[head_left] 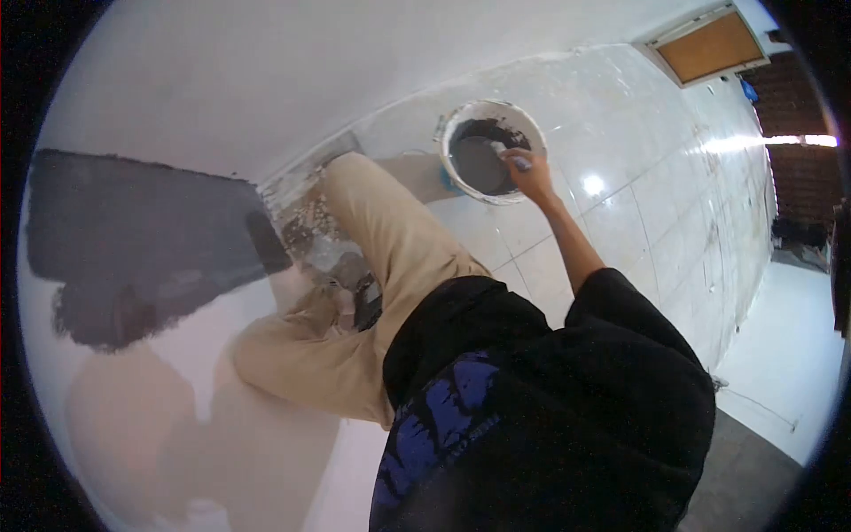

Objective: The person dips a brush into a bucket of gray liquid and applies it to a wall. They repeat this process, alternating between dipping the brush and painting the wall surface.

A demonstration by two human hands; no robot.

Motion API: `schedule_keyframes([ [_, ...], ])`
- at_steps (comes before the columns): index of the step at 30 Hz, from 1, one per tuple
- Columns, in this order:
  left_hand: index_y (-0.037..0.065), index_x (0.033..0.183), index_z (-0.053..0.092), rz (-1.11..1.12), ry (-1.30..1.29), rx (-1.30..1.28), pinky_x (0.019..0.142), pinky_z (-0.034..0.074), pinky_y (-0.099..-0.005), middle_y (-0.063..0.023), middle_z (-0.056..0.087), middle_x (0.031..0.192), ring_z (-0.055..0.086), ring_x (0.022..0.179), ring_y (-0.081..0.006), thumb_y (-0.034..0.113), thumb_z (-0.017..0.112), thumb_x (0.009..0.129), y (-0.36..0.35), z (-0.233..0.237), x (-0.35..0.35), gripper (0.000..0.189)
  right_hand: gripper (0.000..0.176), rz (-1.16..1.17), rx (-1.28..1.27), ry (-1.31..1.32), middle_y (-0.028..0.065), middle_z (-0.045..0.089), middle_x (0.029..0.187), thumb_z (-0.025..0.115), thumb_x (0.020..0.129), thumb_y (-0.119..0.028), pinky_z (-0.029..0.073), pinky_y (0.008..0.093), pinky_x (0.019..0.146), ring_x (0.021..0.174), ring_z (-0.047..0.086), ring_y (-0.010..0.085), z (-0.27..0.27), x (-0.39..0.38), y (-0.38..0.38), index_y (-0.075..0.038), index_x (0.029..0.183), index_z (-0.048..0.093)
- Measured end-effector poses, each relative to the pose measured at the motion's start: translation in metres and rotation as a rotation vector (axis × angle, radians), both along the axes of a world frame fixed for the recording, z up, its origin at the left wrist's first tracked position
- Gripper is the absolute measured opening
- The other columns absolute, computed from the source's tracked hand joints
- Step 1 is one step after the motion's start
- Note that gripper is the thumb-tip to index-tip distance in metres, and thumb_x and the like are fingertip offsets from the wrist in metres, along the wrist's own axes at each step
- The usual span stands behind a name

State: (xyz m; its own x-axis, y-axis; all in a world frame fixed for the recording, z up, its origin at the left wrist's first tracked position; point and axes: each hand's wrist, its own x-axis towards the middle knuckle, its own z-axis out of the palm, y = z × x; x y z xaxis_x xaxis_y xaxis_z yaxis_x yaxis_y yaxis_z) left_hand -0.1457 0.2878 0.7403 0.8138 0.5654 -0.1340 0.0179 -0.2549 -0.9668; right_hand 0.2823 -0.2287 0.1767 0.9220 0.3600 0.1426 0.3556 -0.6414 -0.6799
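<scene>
My right hand (529,177) reaches over the white bucket (534,127), fingers closed around the handle of a paintbrush (502,149). Only a small pale part of the brush shows; its bristles are hard to make out. Dark grey paint (476,166) fills the bottom of the bucket and smears its inner wall. My left hand is out of view. On the white wall to the left spreads a patch of dark grey paint (133,239) with rough, brushed edges.
My bent legs in beige trousers (390,217) lie between the wall and the bucket. Glossy floor tiles (612,222) stretch behind the bucket, spotted near the wall's foot. A framed brown panel (711,49) stands at the far top right.
</scene>
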Motion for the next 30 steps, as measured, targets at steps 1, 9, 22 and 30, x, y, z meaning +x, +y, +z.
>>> schedule_keyframes([
  [1, 0.016, 0.143, 0.030, -0.010, 0.012, 0.010, 0.112, 0.014, -0.0527, -0.0115, 0.019, 0.151, 0.016, 0.139, -0.0318, 0.061, 0.044, 0.085, -0.011, 0.016, 0.017, 0.075, 0.022, 0.123, -0.019, -0.020, 0.0170, 0.066, 0.092, 0.063, 0.071, -0.003, 0.049, 0.0385, 0.079, 0.087, 0.063, 0.0331, -0.009, 0.014, -0.017, -0.009, 0.091, 0.069],
  [9, 0.013, 0.143, 0.029, 0.005, 0.013, -0.017, 0.112, 0.014, -0.0530, -0.0135, 0.019, 0.151, 0.017, 0.139, -0.0326, 0.058, 0.047, 0.085, -0.013, 0.010, 0.028, 0.076, 0.041, 0.207, -0.342, 0.139, 0.0134, 0.062, 0.110, 0.060, 0.062, 0.004, 0.046, 0.0414, 0.090, 0.103, 0.057, 0.0336, -0.098, 0.036, -0.004, -0.013, 0.098, 0.066],
  [22, 0.011, 0.143, 0.029, 0.008, 0.007, -0.080, 0.111, 0.014, -0.0535, -0.0158, 0.019, 0.150, 0.017, 0.139, -0.0336, 0.053, 0.050, 0.085, -0.016, 0.016, 0.028, 0.075, 0.028, 0.113, -0.281, 0.114, 0.0148, 0.065, 0.097, 0.060, 0.069, 0.000, 0.050, 0.0376, 0.081, 0.091, 0.061, 0.0334, -0.132, 0.034, -0.016, -0.010, 0.095, 0.068],
  [30, 0.016, 0.144, 0.027, 0.034, 0.003, -0.041, 0.111, 0.015, -0.0537, -0.0143, 0.019, 0.151, 0.018, 0.138, -0.0340, 0.050, 0.053, 0.084, -0.020, 0.013, 0.033, 0.074, 0.013, -0.412, 0.677, 0.464, 0.0094, 0.069, 0.086, 0.063, 0.082, -0.012, 0.053, 0.0299, 0.071, 0.075, 0.065, 0.0165, -0.137, 0.049, -0.031, -0.006, 0.092, 0.069],
])
